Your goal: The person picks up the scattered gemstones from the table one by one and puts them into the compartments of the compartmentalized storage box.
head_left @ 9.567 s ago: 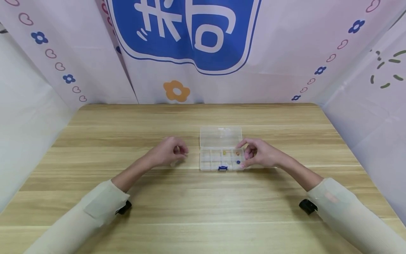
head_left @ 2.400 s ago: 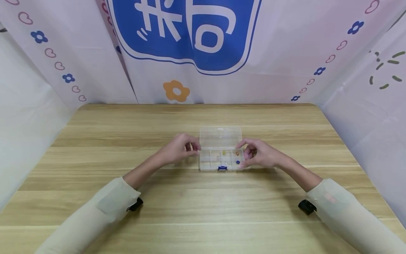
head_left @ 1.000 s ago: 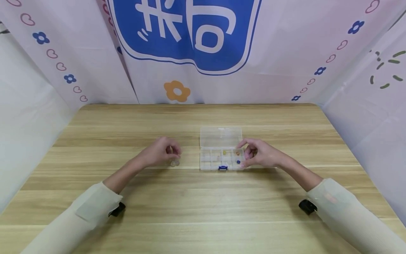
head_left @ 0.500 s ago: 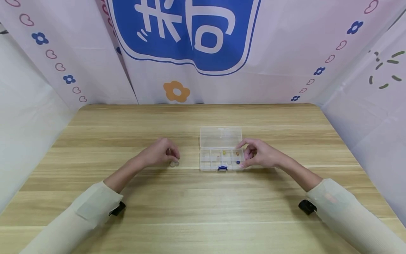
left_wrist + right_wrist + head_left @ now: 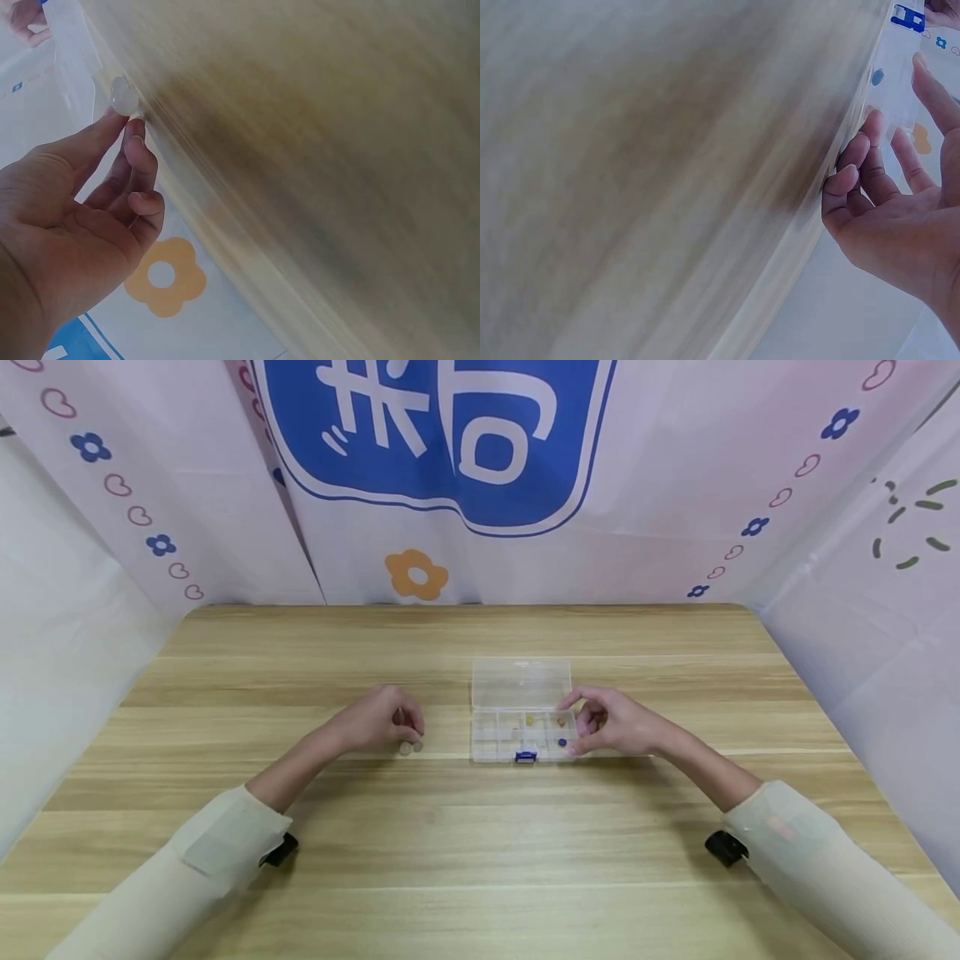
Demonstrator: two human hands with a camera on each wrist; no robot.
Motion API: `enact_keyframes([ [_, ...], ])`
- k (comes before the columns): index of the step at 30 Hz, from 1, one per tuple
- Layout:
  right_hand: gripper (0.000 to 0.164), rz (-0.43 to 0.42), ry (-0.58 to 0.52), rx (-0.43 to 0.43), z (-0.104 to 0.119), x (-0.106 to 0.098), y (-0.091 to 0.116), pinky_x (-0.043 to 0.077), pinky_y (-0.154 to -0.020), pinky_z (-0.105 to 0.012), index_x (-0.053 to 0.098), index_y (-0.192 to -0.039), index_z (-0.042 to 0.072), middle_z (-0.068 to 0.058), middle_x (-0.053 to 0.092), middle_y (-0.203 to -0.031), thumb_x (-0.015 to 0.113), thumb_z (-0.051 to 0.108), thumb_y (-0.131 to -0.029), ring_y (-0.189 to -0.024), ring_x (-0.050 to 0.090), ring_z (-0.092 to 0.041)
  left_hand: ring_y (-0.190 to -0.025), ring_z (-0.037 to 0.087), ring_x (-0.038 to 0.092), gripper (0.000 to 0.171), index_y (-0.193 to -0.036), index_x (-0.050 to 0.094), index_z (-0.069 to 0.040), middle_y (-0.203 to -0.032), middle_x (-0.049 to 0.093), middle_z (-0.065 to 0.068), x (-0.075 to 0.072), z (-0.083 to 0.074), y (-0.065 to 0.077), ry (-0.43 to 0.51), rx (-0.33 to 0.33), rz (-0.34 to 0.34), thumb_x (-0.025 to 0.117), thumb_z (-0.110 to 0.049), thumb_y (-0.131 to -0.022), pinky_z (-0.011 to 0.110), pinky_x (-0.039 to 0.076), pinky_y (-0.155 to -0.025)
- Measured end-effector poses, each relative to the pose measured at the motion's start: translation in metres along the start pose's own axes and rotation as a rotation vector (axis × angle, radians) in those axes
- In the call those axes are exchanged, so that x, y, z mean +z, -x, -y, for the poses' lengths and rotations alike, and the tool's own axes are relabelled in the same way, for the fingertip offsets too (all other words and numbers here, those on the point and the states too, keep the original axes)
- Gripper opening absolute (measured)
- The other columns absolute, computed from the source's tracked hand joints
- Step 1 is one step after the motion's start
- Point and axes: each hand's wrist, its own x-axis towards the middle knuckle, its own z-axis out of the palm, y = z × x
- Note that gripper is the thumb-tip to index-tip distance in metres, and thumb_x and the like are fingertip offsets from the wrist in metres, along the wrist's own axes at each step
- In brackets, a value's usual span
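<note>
A clear plastic compartment box (image 5: 486, 739) lies on the table, its transparent lid (image 5: 522, 685) folded back. My right hand (image 5: 622, 722) holds the box's right end, index finger at the hinge side and thumb at the front corner. Inside are a yellow piece (image 5: 529, 720), an orange piece (image 5: 561, 722) and a dark blue piece (image 5: 562, 742). Left of the box, my left hand (image 5: 372, 720) is low over the table, thumb and index fingertips brought together at a clear rounded bead (image 5: 122, 97). Two clear beads (image 5: 406, 748) show just below the thumb; whether one is lifted is hidden.
The box has a blue latch (image 5: 526, 757) on its front edge. The wooden table (image 5: 480, 860) reaches back to a printed cloth (image 5: 637, 560). Black wrist devices (image 5: 279, 850) sit under both sleeves.
From the box's left edge, my left hand has moved left to the clear beads, and its thumb and index finger have drawn together there. The right hand stays on the box.
</note>
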Motion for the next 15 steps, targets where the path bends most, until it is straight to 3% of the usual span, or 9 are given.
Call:
enact_keyframes([
  [15,0.053,-0.002,0.0,0.001,0.0003,-0.0001,-0.0006,0.05,-0.071,-0.024,0.058,-0.127,-0.006,-0.007,0.063,-0.082,0.086,0.003,-0.083,-0.076,0.057,-0.019,-0.07,0.015,0.059,0.011,-0.084,0.073,-0.002,-0.079,0.069,0.003,-0.003,-0.003,0.0006,0.064,-0.013,-0.047,0.073,0.005,-0.092,0.026,0.049,-0.063],
])
